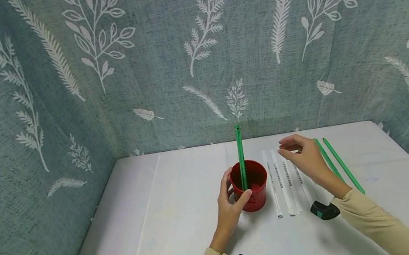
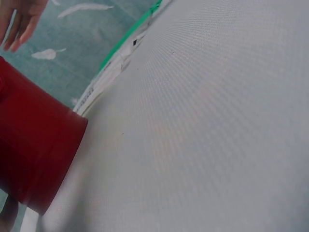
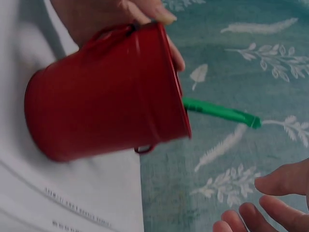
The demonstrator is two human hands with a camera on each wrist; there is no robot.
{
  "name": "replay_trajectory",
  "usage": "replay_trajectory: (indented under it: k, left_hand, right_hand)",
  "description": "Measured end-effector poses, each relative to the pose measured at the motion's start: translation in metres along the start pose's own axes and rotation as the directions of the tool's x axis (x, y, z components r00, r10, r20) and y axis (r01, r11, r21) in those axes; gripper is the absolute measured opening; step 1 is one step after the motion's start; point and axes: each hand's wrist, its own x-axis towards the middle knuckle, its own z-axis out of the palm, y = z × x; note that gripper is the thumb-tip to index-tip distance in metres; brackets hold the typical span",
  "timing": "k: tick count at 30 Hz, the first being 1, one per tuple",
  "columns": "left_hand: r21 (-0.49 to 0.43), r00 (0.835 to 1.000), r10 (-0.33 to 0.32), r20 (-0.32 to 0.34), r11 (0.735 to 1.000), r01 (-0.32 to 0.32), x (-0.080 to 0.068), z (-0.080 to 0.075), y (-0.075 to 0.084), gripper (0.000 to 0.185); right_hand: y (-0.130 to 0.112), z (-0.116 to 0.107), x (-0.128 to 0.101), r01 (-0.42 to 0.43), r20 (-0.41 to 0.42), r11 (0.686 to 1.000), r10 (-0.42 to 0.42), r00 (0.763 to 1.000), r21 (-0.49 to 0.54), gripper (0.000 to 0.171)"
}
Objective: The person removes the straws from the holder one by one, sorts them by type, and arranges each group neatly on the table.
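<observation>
A small red metal bucket [image 1: 253, 205] stands upright on the table, and my left hand [image 1: 229, 209] grips its near left side with the thumb at the rim. One green wrapped straw [image 1: 240, 148] stands in the bucket and sticks out well above it. My right hand [image 1: 304, 157] is raised over the far ends of several white wrapped straws [image 1: 279, 184]. Its thumb and fingers are apart with nothing between them, as the right wrist view shows of the fingers [image 3: 277, 212]. In that view the bucket's wire handle [image 3: 144, 150] hangs at its side.
Two green wrapped straws [image 1: 344, 166] lie on the white table [image 1: 184, 201] to the right, partly behind my right forearm. The white straws lie side by side just right of the bucket. A patterned green-grey cloth [image 1: 163, 63] hangs behind the table.
</observation>
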Motion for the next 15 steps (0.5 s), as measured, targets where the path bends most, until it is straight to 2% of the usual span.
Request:
replay_trajectory:
  k: [6, 9, 13, 15]
  left_hand:
    - [0.006, 1.0, -0.012, 0.001, 1.0, 0.012, 0.0, 0.0, 0.002, 0.067]
    - [0.01, 1.0, -0.017, 0.001, 1.0, 0.017, 0.0, 0.001, 0.003, 0.067]
    - [0.013, 1.0, -0.02, 0.002, 1.0, 0.02, 0.0, 0.001, 0.003, 0.068]
    - [0.013, 1.0, -0.017, 0.003, 1.0, 0.017, 0.0, 0.0, 0.002, 0.068]
  right_hand:
    - [-0.008, 0.015, 0.001, -0.018, 0.024, 0.995, 0.016, 1.0, 0.094, 0.025]
    - [-0.027, 0.02, -0.001, -0.034, 0.035, 0.993, 0.03, 0.999, 0.115, 0.024]
    - [-0.032, 0.03, 0.001, -0.058, 0.04, 0.99, 0.053, 0.998, 0.129, 0.025]
    - [-0.024, 0.037, 0.005, -0.067, 0.04, 0.988, 0.062, 0.997, 0.138, 0.026]
